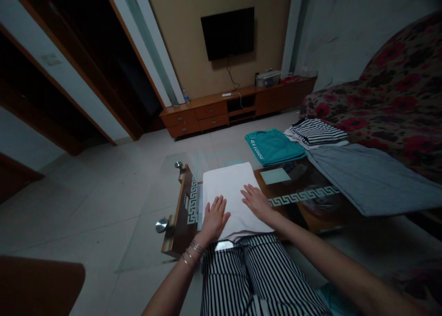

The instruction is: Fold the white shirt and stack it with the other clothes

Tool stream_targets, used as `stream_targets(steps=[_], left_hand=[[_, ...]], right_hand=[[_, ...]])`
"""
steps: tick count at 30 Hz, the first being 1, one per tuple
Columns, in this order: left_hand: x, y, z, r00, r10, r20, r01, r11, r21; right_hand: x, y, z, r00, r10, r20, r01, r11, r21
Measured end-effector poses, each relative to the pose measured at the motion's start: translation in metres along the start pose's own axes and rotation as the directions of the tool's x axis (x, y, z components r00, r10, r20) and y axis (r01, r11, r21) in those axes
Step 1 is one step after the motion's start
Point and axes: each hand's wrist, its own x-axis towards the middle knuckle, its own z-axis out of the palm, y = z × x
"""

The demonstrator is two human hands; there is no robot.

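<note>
A folded white garment (229,182) lies flat on the glass-topped coffee table (272,178), close in front of me. My left hand (214,218) rests on its near left part, fingers stretched out and slightly spread. On its right side my right hand (258,203) lies flat with the fingers apart. Neither hand grips the cloth. Beyond my right hand, a folded teal garment (274,146) with white lettering sits on the table. Farther right are folded black-and-white striped clothes (319,131) and a grey garment (376,178) spread along the table's right end.
A flower-patterned sofa (390,95) stands on the right. Along the far wall runs a low wooden TV cabinet (214,116) beneath a wall-mounted television (228,34). A brown rounded furniture edge (37,286) is at the lower left. Metal fittings (161,225) show at the table's left end.
</note>
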Motion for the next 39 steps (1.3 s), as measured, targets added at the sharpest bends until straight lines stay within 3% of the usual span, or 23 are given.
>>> stream_targets(steps=[6,8,10,12,15,18,22,26,30,34,37,39], left_hand=[[-0.068,-0.033,-0.01,0.999,-0.009,0.036,0.007,0.998,0.055],[-0.073,-0.026,-0.018,1.0,0.009,0.016,-0.01,0.998,0.065],[-0.067,-0.008,-0.025,0.997,0.08,-0.015,-0.079,0.995,0.058],[-0.056,0.016,-0.028,0.986,0.167,-0.028,-0.166,0.986,0.031],[-0.049,0.039,-0.022,0.964,0.264,0.034,-0.263,0.964,-0.024],[-0.062,0.04,-0.013,0.937,0.339,0.09,-0.335,0.941,-0.051],[-0.085,0.033,-0.012,0.941,0.337,0.037,-0.336,0.941,-0.034],[-0.084,0.046,-0.018,0.971,0.239,-0.022,-0.24,0.97,-0.049],[-0.079,0.063,-0.014,0.971,0.23,-0.07,-0.235,0.969,-0.072],[-0.096,0.076,-0.013,0.961,0.262,-0.086,-0.272,0.954,-0.129],[-0.11,0.081,-0.028,0.944,0.327,-0.029,-0.324,0.911,-0.256],[-0.105,0.072,-0.041,0.932,0.362,-0.015,-0.345,0.874,-0.341]], right_hand=[[-0.067,0.047,-0.027,0.993,0.109,-0.05,-0.11,0.993,-0.036],[-0.081,0.033,-0.036,0.991,0.074,-0.112,-0.074,0.997,0.003],[-0.09,0.002,-0.041,0.988,-0.069,-0.142,0.08,0.994,0.074],[-0.098,-0.033,-0.039,0.967,-0.223,-0.126,0.24,0.961,0.139],[-0.114,-0.061,-0.028,0.947,-0.309,-0.091,0.321,0.932,0.169],[-0.138,-0.053,-0.021,0.941,-0.321,-0.108,0.334,0.932,0.14],[-0.166,-0.025,-0.032,0.931,-0.333,-0.152,0.352,0.927,0.128],[-0.16,-0.017,-0.05,0.962,-0.177,-0.208,0.208,0.969,0.136],[-0.147,-0.02,-0.056,0.987,-0.142,-0.081,0.153,0.975,0.162],[-0.16,-0.019,-0.062,0.985,-0.166,0.041,0.158,0.974,0.16],[-0.166,-0.013,-0.076,0.955,-0.224,0.197,0.169,0.95,0.261],[-0.152,-0.006,-0.089,0.935,-0.258,0.244,0.168,0.926,0.337]])
